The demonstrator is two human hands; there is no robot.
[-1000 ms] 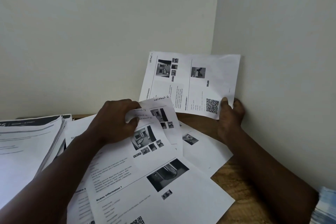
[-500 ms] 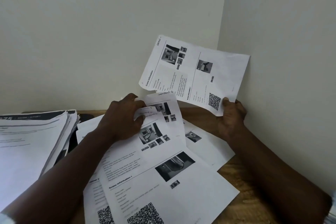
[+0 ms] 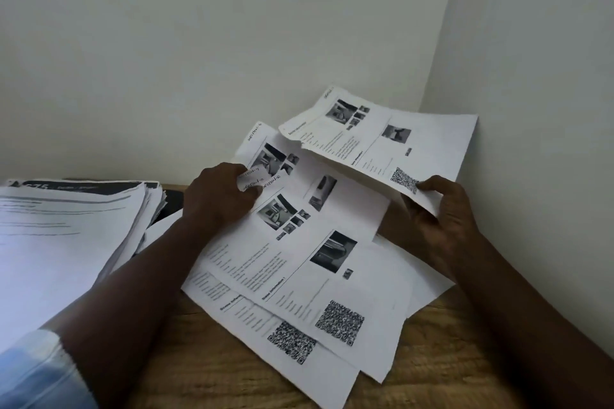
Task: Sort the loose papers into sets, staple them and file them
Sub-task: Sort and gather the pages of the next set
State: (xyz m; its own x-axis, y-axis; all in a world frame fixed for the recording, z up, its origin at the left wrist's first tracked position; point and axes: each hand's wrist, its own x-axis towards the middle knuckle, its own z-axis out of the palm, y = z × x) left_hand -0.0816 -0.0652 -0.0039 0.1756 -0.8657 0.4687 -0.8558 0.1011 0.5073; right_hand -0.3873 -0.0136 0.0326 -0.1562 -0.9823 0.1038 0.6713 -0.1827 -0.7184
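My right hand (image 3: 442, 209) holds one printed sheet (image 3: 428, 139) lifted above the wooden table (image 3: 432, 359). My thumb lies on top beside the sheet's QR code and my fingers are curled underneath its near corner. The sheet carries small grey photos and blocks of text, and it hangs close to the corner where two pale walls (image 3: 232, 43) meet.

My left hand (image 3: 219, 199) pinches the upper corners of several overlapping sheets (image 3: 299, 259), thumb and fingers closed on them where section labels are handwritten. I cannot read the numbers for certain. These sheets fan out across the table towards me, each with photos, a heading and a QR code near its lower edge. The lowest ones lie flat on the wood, and one more rises behind my knuckles.

At my far left a tall stack of papers (image 3: 66, 226) rests on the table, its edges uneven. A pale blue sleeve (image 3: 36, 372) shows on my left arm.
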